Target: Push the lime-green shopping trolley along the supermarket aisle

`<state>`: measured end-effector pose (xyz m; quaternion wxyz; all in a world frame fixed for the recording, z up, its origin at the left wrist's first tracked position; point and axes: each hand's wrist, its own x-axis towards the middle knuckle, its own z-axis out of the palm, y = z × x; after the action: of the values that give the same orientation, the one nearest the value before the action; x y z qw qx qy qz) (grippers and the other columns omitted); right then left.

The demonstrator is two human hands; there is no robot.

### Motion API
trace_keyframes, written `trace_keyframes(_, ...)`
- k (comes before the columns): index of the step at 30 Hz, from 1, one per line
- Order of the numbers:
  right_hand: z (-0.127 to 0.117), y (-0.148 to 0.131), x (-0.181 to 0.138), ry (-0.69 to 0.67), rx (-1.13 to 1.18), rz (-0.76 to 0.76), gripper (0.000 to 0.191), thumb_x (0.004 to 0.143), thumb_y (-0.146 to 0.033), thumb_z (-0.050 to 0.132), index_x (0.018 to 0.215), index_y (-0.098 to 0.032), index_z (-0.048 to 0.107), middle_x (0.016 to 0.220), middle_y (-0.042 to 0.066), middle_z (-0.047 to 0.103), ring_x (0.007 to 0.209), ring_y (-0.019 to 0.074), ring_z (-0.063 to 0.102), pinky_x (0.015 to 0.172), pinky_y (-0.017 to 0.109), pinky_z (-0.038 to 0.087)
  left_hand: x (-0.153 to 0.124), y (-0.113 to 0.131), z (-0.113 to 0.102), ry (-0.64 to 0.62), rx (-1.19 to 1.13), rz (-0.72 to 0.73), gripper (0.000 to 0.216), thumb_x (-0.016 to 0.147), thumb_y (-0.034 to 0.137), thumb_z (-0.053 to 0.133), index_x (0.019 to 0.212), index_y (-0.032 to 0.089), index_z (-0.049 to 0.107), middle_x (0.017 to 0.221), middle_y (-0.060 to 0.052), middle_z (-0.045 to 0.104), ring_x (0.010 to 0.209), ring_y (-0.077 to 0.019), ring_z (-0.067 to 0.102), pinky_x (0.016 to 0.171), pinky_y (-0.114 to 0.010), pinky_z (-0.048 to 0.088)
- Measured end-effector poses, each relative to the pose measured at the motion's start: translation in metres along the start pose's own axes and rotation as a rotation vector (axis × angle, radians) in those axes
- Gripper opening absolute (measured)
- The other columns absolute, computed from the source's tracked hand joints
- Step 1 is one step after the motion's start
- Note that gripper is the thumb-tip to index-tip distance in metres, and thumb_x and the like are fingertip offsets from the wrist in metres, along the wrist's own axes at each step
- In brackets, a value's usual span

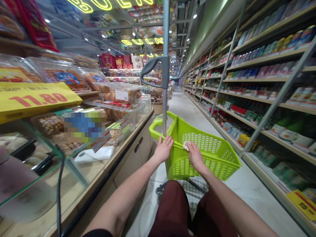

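A lime-green plastic shopping basket stands on a wheeled cart in front of me in a store aisle. My left hand rests on the basket's near rim, fingers stretched forward beside the grey upright handle pole. My right hand presses a small crumpled whitish piece, perhaps paper or cloth, against the rim. The basket looks to hold nothing. My dark red trousers fill the bottom of the view.
A bakery counter with clear boxes of pastries and a yellow 11.80 price sign runs along the left. Tall shelves of packaged goods line the right. The pale tiled aisle floor stretches ahead between them.
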<state>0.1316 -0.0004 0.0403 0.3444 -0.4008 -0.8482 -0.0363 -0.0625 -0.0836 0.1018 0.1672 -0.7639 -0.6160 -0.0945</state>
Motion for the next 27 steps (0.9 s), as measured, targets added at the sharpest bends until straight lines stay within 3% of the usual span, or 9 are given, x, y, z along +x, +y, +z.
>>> trace_keyframes(3, -0.008, 0.017, -0.018, 0.026, -0.041, 0.135, 0.048, 0.071, -0.001, 0.032, 0.115, -0.009, 0.05, 0.123, 0.015, 0.044, 0.119, 0.0246, 0.035, 0.099, 0.042, 0.03, -0.005, -0.001, 0.001, 0.017, 0.003, 0.004, 0.055, 0.074, 0.016, 0.037, 0.129, 0.015, 0.029, 0.14, -0.009, 0.025, 0.13, -0.0207, 0.013, 0.104, -0.05, 0.006)
trace_keyframes(5, -0.007, 0.01, -0.016, 0.046, -0.017, 0.154, 0.049, 0.07, -0.001, 0.033, 0.115, -0.01, 0.051, 0.122, 0.015, 0.046, 0.119, 0.0249, 0.036, 0.098, 0.043, 0.031, -0.007, -0.001, 0.001, 0.02, -0.002, 0.001, 0.057, 0.073, 0.015, 0.038, 0.129, 0.015, 0.029, 0.14, -0.009, 0.025, 0.13, -0.0208, 0.013, 0.104, -0.05, 0.006)
trace_keyframes(9, 0.008, -0.039, 0.012, 0.115, 0.108, 0.049, 0.054, 0.069, 0.0, 0.033, 0.119, -0.015, 0.048, 0.124, 0.012, 0.046, 0.12, 0.022, 0.034, 0.098, 0.043, 0.032, -0.011, -0.001, -0.004, 0.059, -0.042, 0.017, 0.06, 0.071, 0.016, 0.042, 0.13, 0.014, 0.028, 0.139, -0.008, 0.026, 0.13, -0.0206, 0.016, 0.105, -0.049, 0.011)
trace_keyframes(12, 0.018, -0.067, 0.028, 0.142, 0.163, -0.046, 0.055, 0.071, -0.001, 0.033, 0.123, -0.016, 0.043, 0.129, 0.011, 0.041, 0.122, 0.0216, 0.031, 0.099, 0.045, 0.031, -0.015, -0.005, -0.008, 0.169, -0.07, -0.004, 0.057, 0.071, 0.014, 0.041, 0.127, 0.015, 0.033, 0.137, -0.008, 0.03, 0.129, -0.0194, 0.017, 0.106, -0.043, 0.015)
trace_keyframes(16, 0.017, -0.054, 0.016, 0.126, 0.121, -0.099, 0.056, 0.07, -0.001, 0.033, 0.122, -0.018, 0.044, 0.13, 0.009, 0.04, 0.122, 0.0207, 0.032, 0.098, 0.044, 0.033, -0.019, -0.018, -0.01, 0.319, -0.068, -0.188, 0.052, 0.072, 0.014, 0.042, 0.124, 0.011, 0.037, 0.135, -0.012, 0.033, 0.129, -0.0216, 0.018, 0.106, -0.044, 0.013)
trace_keyframes(21, 0.011, -0.023, -0.009, 0.145, 0.06, -0.042, 0.058, 0.065, 0.002, 0.033, 0.117, -0.018, 0.049, 0.128, 0.01, 0.042, 0.12, 0.021, 0.034, 0.097, 0.045, 0.033, -0.015, -0.03, -0.009, 0.202, -0.059, -0.25, 0.061, 0.069, 0.017, 0.044, 0.128, 0.012, 0.029, 0.135, -0.011, 0.033, 0.129, -0.0238, 0.019, 0.104, -0.051, 0.009)
trace_keyframes(27, 0.025, -0.059, 0.015, 0.305, 0.154, -0.026, 0.057, 0.065, 0.003, 0.032, 0.116, -0.016, 0.05, 0.121, 0.012, 0.048, 0.117, 0.022, 0.039, 0.095, 0.045, 0.037, -0.012, -0.027, -0.015, 0.119, -0.046, -0.233, 0.059, 0.068, 0.025, 0.046, 0.125, 0.014, 0.035, 0.134, -0.011, 0.035, 0.129, -0.0246, 0.018, 0.104, -0.052, 0.008)
